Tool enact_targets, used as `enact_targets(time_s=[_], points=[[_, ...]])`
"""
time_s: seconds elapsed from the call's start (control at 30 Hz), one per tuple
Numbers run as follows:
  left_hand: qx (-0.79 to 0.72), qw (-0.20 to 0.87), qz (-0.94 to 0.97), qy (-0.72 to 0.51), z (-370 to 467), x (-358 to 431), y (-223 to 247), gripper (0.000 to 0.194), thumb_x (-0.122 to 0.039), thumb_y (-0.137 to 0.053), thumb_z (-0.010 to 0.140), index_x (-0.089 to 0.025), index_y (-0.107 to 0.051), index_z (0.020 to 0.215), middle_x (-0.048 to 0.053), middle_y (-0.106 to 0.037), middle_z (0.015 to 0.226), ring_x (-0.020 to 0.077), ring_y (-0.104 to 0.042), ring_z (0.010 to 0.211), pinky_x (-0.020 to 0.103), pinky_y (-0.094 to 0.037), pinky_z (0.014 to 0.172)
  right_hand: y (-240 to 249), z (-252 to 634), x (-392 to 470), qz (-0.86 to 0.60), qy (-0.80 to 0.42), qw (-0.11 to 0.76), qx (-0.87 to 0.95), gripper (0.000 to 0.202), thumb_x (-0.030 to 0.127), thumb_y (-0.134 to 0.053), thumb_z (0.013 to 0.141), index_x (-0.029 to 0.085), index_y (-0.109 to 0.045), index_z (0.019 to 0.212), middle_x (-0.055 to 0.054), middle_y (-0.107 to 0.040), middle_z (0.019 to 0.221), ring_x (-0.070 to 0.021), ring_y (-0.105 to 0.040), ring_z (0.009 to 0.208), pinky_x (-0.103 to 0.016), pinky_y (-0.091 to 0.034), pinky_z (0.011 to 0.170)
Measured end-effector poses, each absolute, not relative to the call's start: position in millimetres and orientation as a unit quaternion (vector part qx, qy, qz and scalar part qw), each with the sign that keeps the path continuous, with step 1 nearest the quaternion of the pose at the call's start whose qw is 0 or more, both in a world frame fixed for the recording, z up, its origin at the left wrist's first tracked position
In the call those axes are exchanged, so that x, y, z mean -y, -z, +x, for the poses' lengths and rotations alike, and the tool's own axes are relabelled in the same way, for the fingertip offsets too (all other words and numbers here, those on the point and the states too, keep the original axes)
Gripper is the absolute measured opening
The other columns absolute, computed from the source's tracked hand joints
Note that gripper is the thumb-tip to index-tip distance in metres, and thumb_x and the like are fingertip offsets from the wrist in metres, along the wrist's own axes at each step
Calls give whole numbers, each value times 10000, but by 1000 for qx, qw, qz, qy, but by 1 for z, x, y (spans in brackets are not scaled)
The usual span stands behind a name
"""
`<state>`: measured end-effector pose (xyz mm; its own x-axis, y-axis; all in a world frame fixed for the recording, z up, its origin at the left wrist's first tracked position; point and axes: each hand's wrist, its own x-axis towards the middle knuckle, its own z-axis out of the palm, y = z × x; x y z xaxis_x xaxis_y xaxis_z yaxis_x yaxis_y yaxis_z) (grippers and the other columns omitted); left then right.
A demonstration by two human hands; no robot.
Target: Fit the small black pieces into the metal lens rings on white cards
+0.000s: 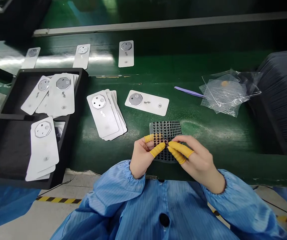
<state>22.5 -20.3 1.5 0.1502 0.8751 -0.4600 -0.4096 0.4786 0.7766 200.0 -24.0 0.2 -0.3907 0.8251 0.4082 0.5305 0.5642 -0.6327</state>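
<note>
A clear sheet with rows of black dots [168,128] is tilted up at the table's front edge. My left hand [143,155] grips its left side, thumb in front and fingers behind, with yellow finger covers on. My right hand [195,156] has its yellow-covered thumb and fingertip pinched at the middle of the sheet; whatever is between them is too small to make out. Just beyond the sheet lies a single white panel [150,104] with a grey octagonal plate. Left of it is a fanned stack of white panels [105,115].
Purple tweezers [189,91] lie beside a pile of clear plastic film [225,93]. A black tray [79,96] at left holds more white panels. Dark stacked sheets [283,100] stand at right. Farther back, several panels lie in a row, one of them [126,55] near the middle.
</note>
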Motion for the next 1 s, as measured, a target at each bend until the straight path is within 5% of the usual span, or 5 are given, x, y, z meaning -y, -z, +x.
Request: enact_targets(time_s=[0.17,0.37,0.67,0.8,1.0], points=[[-471,717,236,-458,24,23,3,382,-258,-798,700,-115,-684,1036,103,-759,957,246,-707,932,371,-518,920,8,193,25,-418,-221,337,814,264,84,-493,863,214,-584,1073,-107,-623,1122,-220,-619,1023,-386,-582,825],[-493,724,202,-439,23,26,4,507,-263,-815,677,-102,-617,1115,98,-762,880,241,-709,885,370,-522,877,12,189,25,-422,-152,314,837,404,30,-351,853,175,-529,1185,-109,-686,1025,-216,-680,936,-368,-619,775],[-513,753,114,-397,23,16,-5,408,-262,-809,627,-116,-673,984,92,-728,877,175,-673,745,273,-488,701,20,184,22,-333,-6,299,894,292,-13,-403,837,139,-650,865,-173,-692,1054,-265,-665,1019,-409,-614,807],[-538,732,120,-401,27,15,-4,522,-319,-839,592,-123,-634,1031,71,-709,824,154,-642,709,260,-458,677,32,185,14,-330,42,311,890,276,-6,-398,859,118,-644,872,-191,-691,995,-267,-672,983,-381,-622,761],[-543,694,177,-438,33,25,17,808,-500,-858,518,-115,-557,1162,-3,-620,672,113,-545,600,240,-413,608,44,194,13,-359,-50,345,866,240,109,-365,912,122,-586,1004,-172,-654,1030,-244,-664,981,-358,-621,765]])
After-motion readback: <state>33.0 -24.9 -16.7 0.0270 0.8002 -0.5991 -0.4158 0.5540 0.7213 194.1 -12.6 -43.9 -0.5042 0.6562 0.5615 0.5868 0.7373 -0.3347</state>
